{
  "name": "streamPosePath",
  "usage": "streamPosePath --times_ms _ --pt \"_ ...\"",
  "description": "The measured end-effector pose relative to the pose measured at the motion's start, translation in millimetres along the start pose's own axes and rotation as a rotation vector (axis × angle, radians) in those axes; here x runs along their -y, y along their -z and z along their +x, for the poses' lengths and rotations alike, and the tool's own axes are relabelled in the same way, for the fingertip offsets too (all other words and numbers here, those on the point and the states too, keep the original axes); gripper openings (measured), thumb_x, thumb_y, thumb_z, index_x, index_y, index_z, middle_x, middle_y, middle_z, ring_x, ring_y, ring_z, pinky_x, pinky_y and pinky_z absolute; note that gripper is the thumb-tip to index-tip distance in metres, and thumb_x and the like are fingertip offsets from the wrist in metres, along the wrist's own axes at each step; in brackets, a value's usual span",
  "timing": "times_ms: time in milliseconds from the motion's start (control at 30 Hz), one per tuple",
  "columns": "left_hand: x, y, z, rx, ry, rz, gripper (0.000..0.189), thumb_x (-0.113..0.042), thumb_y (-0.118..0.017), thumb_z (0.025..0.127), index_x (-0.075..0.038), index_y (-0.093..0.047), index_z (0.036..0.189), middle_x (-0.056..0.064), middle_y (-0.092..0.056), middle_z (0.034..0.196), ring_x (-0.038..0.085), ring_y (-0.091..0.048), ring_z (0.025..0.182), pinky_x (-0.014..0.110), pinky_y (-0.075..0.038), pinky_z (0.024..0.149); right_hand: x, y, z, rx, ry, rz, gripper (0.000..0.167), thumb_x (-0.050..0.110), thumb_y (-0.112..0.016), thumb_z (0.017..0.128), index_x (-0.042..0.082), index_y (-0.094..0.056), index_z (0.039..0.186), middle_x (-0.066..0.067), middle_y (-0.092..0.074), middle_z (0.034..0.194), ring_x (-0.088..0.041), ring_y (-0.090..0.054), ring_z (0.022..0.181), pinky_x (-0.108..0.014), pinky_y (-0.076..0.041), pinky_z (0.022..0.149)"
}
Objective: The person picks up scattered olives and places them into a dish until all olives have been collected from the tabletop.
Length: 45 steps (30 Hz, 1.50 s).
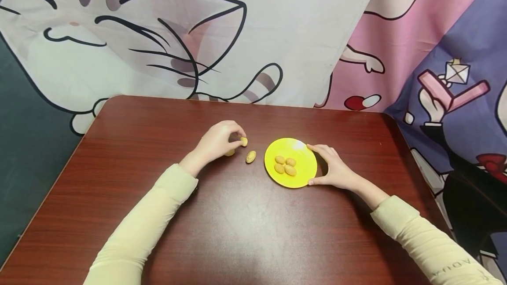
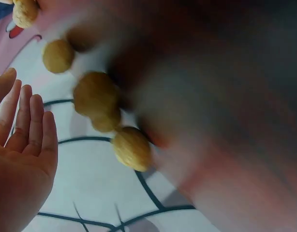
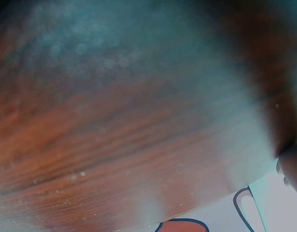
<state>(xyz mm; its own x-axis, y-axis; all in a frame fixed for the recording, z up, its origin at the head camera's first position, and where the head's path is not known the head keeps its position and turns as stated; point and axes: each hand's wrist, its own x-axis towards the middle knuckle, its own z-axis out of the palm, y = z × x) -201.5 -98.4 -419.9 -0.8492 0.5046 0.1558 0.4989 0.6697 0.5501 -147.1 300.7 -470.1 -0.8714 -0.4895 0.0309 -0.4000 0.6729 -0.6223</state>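
My left hand (image 1: 218, 140) reaches over some small yellow-brown oval pieces that look like nuts. Its thumb and fingertips are near one piece (image 1: 244, 141); another lies partly hidden under the hand, and a third piece (image 1: 251, 157) sits to its right. The left wrist view shows the fingers (image 2: 37, 123) straight, apart from several pieces (image 2: 132, 149). A yellow round plate (image 1: 291, 146) carries several smooth tan ovals (image 1: 290, 170). My right hand (image 1: 332, 168) holds the plate's right rim between thumb and fingers. The plate is not visible in the right wrist view.
Under everything is a glossy reddish-brown wooden table (image 1: 237, 236). Behind its far edge hangs a printed curtain (image 1: 301, 34) with a cartoon cat, and a pink and purple part on the right.
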Motion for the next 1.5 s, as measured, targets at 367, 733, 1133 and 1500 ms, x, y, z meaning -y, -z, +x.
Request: streamPosePath --times_ms 367,733,1133,1500 --pt "27.0 17.6 -24.0 -0.043 0.098 -0.014 0.017 -0.009 -0.082 0.092 -0.006 -0.077 0.108 0.010 -0.075 0.109 0.029 -0.074 0.103 0.046 -0.059 0.095 -1 -1 -0.6 0.000 0.001 0.002 0.110 0.032 -0.101 0.068 0.006 -0.044 0.159 -0.018 -0.050 0.150 -0.039 -0.039 0.139 -0.061 -0.036 0.112" --pt "45.1 29.8 -40.2 -0.079 0.131 0.004 0.014 -0.008 -0.081 0.092 -0.006 -0.077 0.105 0.011 -0.076 0.107 0.028 -0.073 0.101 0.047 -0.058 0.095 0 0 -0.3 0.002 0.000 0.000 0.110 0.031 -0.101 0.068 0.005 -0.044 0.159 -0.019 -0.050 0.150 -0.039 -0.039 0.139 -0.061 -0.035 0.112" --pt "61.1 38.1 -50.9 -0.030 0.177 0.045 0.018 -0.012 -0.081 0.092 -0.006 -0.077 0.108 0.011 -0.075 0.109 0.030 -0.067 0.102 0.048 -0.054 0.097 2 0 -1.1 0.000 0.003 0.003 0.110 0.030 -0.101 0.068 0.004 -0.044 0.158 -0.020 -0.050 0.149 -0.040 -0.039 0.138 -0.061 -0.035 0.111" --pt "71.4 42.9 -52.7 -0.001 0.162 0.086 0.021 -0.008 -0.082 0.089 -0.004 -0.076 0.108 0.015 -0.073 0.111 0.033 -0.066 0.106 0.052 -0.053 0.102 3 0 -0.8 0.000 -0.002 0.007 0.110 0.030 -0.100 0.068 0.004 -0.044 0.159 -0.020 -0.049 0.150 -0.040 -0.039 0.139 -0.062 -0.035 0.112"
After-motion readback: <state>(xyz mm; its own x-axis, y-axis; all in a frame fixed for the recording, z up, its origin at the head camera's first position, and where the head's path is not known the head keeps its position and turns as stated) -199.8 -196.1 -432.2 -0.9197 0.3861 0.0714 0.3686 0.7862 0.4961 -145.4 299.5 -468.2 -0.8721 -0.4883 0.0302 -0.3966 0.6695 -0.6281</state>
